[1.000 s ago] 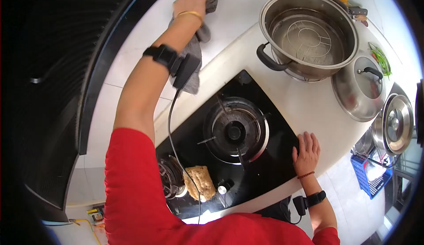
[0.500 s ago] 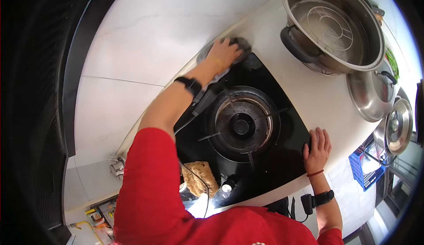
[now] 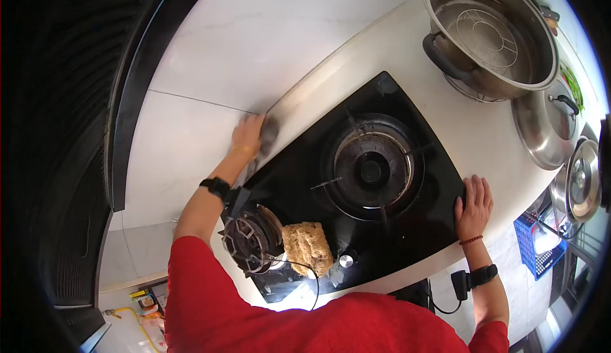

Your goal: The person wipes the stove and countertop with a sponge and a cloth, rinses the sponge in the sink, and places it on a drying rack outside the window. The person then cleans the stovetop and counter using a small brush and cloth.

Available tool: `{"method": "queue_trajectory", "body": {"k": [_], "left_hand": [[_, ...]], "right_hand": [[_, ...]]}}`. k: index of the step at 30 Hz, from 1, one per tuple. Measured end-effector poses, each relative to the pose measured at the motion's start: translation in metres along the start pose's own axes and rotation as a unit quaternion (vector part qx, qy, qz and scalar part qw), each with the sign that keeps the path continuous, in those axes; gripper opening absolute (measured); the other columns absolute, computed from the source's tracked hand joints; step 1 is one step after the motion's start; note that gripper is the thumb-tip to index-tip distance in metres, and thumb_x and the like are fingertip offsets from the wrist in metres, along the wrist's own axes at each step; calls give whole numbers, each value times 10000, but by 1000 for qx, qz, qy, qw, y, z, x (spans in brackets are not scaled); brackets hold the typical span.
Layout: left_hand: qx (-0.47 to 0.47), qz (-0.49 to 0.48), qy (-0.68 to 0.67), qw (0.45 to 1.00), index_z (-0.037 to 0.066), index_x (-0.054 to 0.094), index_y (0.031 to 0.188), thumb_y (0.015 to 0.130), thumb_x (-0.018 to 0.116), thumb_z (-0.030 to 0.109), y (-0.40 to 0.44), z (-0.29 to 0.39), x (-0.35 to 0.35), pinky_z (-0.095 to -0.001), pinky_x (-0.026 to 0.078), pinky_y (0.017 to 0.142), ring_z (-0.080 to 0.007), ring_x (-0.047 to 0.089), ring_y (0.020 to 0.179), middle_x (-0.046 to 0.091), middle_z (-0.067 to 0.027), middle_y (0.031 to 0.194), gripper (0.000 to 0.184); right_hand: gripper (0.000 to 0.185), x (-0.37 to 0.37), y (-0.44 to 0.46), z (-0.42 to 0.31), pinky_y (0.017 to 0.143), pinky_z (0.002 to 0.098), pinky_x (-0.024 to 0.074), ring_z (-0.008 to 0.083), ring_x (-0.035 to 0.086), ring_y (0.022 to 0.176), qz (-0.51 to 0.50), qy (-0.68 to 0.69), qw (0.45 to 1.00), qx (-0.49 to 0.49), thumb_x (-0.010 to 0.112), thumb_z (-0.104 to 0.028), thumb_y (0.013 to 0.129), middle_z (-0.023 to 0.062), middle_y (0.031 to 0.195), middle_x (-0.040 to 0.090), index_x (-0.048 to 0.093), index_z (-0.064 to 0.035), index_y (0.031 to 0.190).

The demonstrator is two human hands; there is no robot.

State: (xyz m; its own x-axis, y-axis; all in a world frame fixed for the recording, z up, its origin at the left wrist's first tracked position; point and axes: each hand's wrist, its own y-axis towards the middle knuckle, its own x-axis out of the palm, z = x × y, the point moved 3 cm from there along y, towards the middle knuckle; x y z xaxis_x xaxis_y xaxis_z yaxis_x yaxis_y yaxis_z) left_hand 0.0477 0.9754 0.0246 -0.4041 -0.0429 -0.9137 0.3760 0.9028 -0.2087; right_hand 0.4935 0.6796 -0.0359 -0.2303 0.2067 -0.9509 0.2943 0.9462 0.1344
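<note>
My left hand [image 3: 248, 135], smeared by motion, presses a dark grey cloth [image 3: 270, 135] against the pale strip of counter behind the stove, by the wall. My right hand [image 3: 475, 208] lies flat with fingers stretched out on the counter at the right edge of the black gas stove [image 3: 407, 225]. Between the hands is a round burner [image 3: 372, 168] with thin pan supports. A tan, rough-textured pad [image 3: 309, 249] sits on the stove near its front, beside a second burner with a metal grate [image 3: 249, 238].
A large steel pot [image 3: 439, 66] holding a wire rack stands on the counter [image 3: 439, 114] at the upper right. Steel lids [image 3: 534, 127] lie beside it. Below the counter is a blue basket [image 3: 531, 261]. A thin black cable [image 3: 316, 289] crosses the stove front.
My left hand and the cloth have moved left and toward me along the back counter strip. My right hand stays at the stove's edge. The view has shifted, showing more of the left burner.
</note>
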Motion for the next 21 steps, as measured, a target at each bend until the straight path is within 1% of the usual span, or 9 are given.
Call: {"method": "queue_trajectory", "body": {"k": [1, 2, 4, 5, 10, 13, 16, 18, 21], "left_hand": [[-6, 131, -53, 990, 153, 476, 1166, 661, 564, 12, 18, 19, -20, -388, 419, 819, -287, 478, 979, 500, -64, 1097, 531], [-19, 155, -72, 985, 145, 478, 1156, 663, 533, 5, 42, 44, -45, -394, 417, 801, -287, 484, 958, 512, -76, 1066, 515], [60, 294, -104, 948, 145, 486, 1140, 729, 455, 48, 94, 89, -75, -395, 414, 778, -293, 494, 933, 529, -80, 1031, 424], [107, 301, -93, 943, 157, 475, 1154, 749, 459, 85, 118, 115, -90, -388, 417, 779, -280, 502, 933, 534, -82, 1024, 412], [290, 157, 47, 943, 167, 430, 1200, 793, 443, 103, 191, 222, -70, -372, 452, 770, -295, 517, 939, 510, -78, 1064, 412], [213, 114, 22, 970, 170, 433, 1185, 779, 479, 92, 181, 202, -61, -380, 466, 763, -305, 507, 972, 498, -73, 1090, 416], [162, 42, 39, 985, 124, 398, 1217, 696, 600, 85, 134, 163, -39, -398, 446, 792, -316, 475, 1019, 468, -69, 1133, 559], [132, -24, 37, 990, 124, 406, 1206, 699, 590, 81, 99, 131, -24, -395, 449, 796, -320, 474, 1028, 463, -68, 1154, 541], [103, -43, 44, 993, 119, 418, 1179, 726, 563, 101, 53, 79, 12, -402, 452, 807, -325, 484, 1024, 469, -66, 1165, 476]], "right_hand": [[426, 0, -1, -1, 989, 415, 263, 297, 328, 1212, -5, 1, 1000, 2, 544, -160, 755, 87, 1257, 416, 472, -116, 1172], [426, 0, 0, -1, 989, 416, 263, 298, 329, 1211, -7, 0, 1000, 3, 546, -160, 753, 87, 1256, 417, 473, -116, 1171], [428, 1, 2, 0, 989, 417, 264, 299, 332, 1209, -10, 0, 1000, 4, 551, -161, 748, 88, 1255, 419, 476, -116, 1168], [430, 1, 3, 1, 988, 417, 264, 300, 333, 1208, -12, 0, 1000, 5, 554, -163, 745, 88, 1254, 420, 478, -116, 1166], [436, 0, 5, 3, 985, 420, 265, 306, 337, 1203, -17, 3, 1000, 10, 558, -161, 734, 95, 1249, 422, 484, -115, 1161], [436, 0, 4, 1, 983, 422, 265, 310, 340, 1199, -28, 5, 1000, 10, 555, -157, 732, 99, 1248, 422, 485, -113, 1160], [435, -1, 5, -1, 982, 422, 266, 311, 342, 1196, -21, 9, 1000, 3, 554, -153, 733, 100, 1247, 421, 484, -112, 1161], [437, -3, 4, 0, 981, 420, 267, 309, 344, 1194, -12, 12, 1000, 2, 559, -155, 732, 99, 1247, 421, 486, -114, 1161], [428, 1, 1, 4, 975, 415, 277, 299, 352, 1187, 3, 17, 1000, 3, 569, -170, 734, 90, 1233, 431, 492, -120, 1152]]}}
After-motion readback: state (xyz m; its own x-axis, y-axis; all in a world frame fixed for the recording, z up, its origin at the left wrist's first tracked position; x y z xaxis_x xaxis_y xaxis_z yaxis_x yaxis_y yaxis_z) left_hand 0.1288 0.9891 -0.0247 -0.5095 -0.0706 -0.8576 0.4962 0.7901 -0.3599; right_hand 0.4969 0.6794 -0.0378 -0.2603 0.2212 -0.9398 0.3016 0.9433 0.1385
